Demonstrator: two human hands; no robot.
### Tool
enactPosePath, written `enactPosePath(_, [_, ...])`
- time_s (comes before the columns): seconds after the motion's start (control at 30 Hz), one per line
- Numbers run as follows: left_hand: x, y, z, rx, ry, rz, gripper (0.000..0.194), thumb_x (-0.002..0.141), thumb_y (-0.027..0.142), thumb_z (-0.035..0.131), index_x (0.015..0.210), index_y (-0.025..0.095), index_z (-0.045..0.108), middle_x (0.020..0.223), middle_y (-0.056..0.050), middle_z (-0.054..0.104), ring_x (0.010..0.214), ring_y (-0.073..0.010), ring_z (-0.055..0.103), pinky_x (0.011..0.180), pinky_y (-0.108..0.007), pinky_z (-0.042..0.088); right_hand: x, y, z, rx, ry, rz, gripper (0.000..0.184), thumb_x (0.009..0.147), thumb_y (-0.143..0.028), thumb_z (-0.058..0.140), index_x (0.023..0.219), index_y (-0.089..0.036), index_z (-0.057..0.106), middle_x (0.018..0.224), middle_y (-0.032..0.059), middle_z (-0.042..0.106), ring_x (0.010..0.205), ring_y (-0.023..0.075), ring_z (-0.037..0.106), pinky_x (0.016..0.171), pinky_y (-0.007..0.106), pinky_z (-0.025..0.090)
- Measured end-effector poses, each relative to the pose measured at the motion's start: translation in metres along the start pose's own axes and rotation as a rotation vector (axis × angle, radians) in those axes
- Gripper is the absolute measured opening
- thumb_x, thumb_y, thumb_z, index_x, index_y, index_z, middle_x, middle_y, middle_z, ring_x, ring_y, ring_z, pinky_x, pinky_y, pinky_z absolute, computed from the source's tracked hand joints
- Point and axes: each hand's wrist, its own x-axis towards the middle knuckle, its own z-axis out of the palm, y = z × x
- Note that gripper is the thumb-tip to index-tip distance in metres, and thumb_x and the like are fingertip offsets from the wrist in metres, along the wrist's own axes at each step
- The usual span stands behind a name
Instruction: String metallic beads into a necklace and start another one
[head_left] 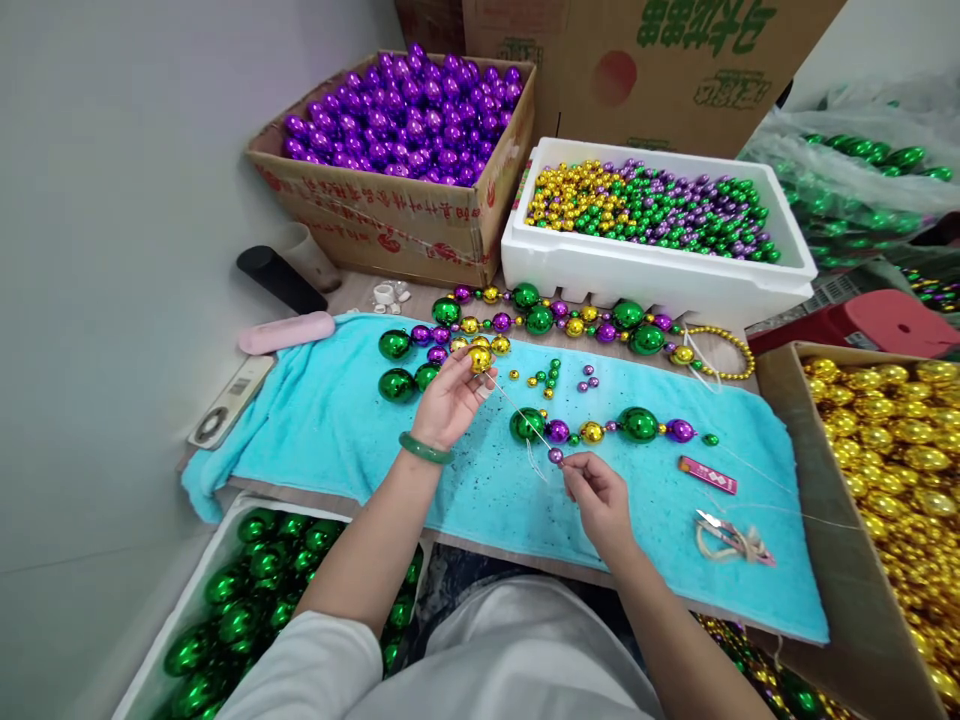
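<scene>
Fingers (469, 372) of left hand (450, 400) clamp gold bead (480, 358); right hand (596, 497) pinches thread (517, 408); keeping it taut should ease threading.

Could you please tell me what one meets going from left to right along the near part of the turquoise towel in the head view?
Left hand holding a gold bead → green bead → right hand pinching the thread → pink tag → small scissors.

White short sleeves, white top; green bangle (425, 449) circles the left wrist.
</scene>
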Motion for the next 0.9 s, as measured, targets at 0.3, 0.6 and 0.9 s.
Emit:
enactPosePath(0.3, [-0.014, -0.014, 0.007, 0.141, -0.123, 0.246, 0.047, 0.063, 0.019, 0.082, 0.105, 0.025, 0.062, 0.1, 0.0, 0.063, 0.085, -0.0118, 0.063, 0.075, -0.024, 0.052, 0.002, 0.002, 0.001, 0.011, 0.024, -0.034, 0.021, 0.08, -0.038, 0.061, 0.076, -0.017, 0.064, 0.054, -0.0031, 0.048, 0.05, 0.0103, 0.043, 0.049, 0.023, 0.036])
enactPosePath(0.6, [-0.043, -0.027, 0.021, 0.35, -0.294, 0.379, 0.044, 0.065, 0.018, 0.083, 0.103, 0.025, 0.064, 0.095, 0.0, 0.061, 0.085, -0.0106, 0.058, 0.077, -0.023, 0.049, 0.016, 0.022, -0.002, 0.155, 0.001, -0.028, 0.02, 0.08, -0.039, 0.065, 0.081, -0.019, 0.064, 0.059, -0.002, 0.055, 0.052, 0.0107, 0.048, 0.048, 0.023, 0.04])
enactPosePath(0.9, [-0.055, -0.022, 0.031, 0.259, -0.376, 0.219, 0.043, 0.064, 0.02, 0.084, 0.101, 0.024, 0.063, 0.097, -0.001, 0.061, 0.083, -0.0115, 0.058, 0.077, -0.026, 0.049, 0.018, 0.027, -0.004, 0.234, -0.049, -0.053, 0.018, 0.082, -0.037, 0.067, 0.082, -0.019, 0.067, 0.061, -0.0018, 0.058, 0.054, 0.0103, 0.05, 0.05, 0.023, 0.042])
